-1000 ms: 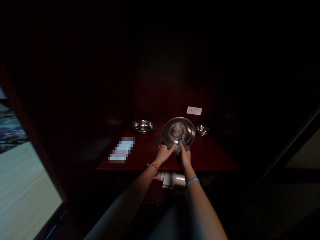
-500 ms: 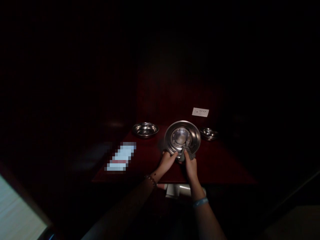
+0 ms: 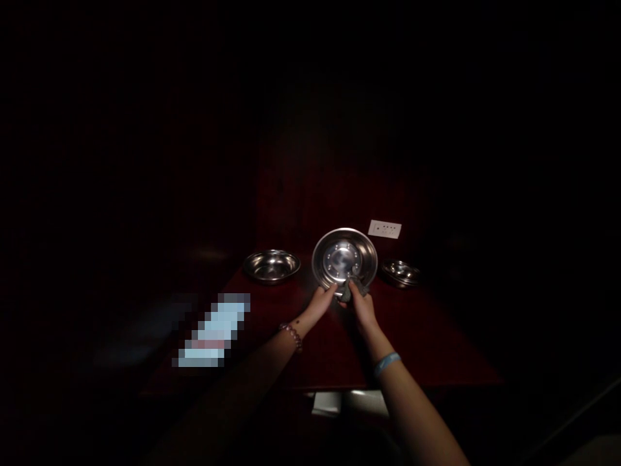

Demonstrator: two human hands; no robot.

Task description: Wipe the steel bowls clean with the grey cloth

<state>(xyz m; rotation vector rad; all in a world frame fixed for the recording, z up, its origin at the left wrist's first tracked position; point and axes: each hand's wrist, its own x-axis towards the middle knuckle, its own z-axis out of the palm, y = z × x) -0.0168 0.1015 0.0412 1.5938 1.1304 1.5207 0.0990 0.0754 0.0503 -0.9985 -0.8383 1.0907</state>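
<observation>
A shiny steel basin (image 3: 342, 259) is held up over the dark red table, its inside tilted toward me. My left hand (image 3: 322, 303) grips the lower left of its rim, thumb on the inner side and fingers behind. Bunched at the lower right of the rim is a grey cloth (image 3: 358, 287). My right hand (image 3: 361, 305) is closed on that cloth, thumb pressing it against the basin's edge. The fingers of both hands are partly hidden behind the basin and cloth.
Another steel basin (image 3: 272, 266) rests at the table's back left. Smaller steel bowls (image 3: 402, 272) sit at the back right, below a white wall socket (image 3: 385, 229). A blurred bright rectangle (image 3: 213, 333) lies on the left of the table (image 3: 412, 349). Pale objects (image 3: 326, 402) show beneath its front edge.
My view has shifted, so the table and its basins sit lower in the picture. Both hands still hold the basin and cloth, now raised slightly relative to the table.
</observation>
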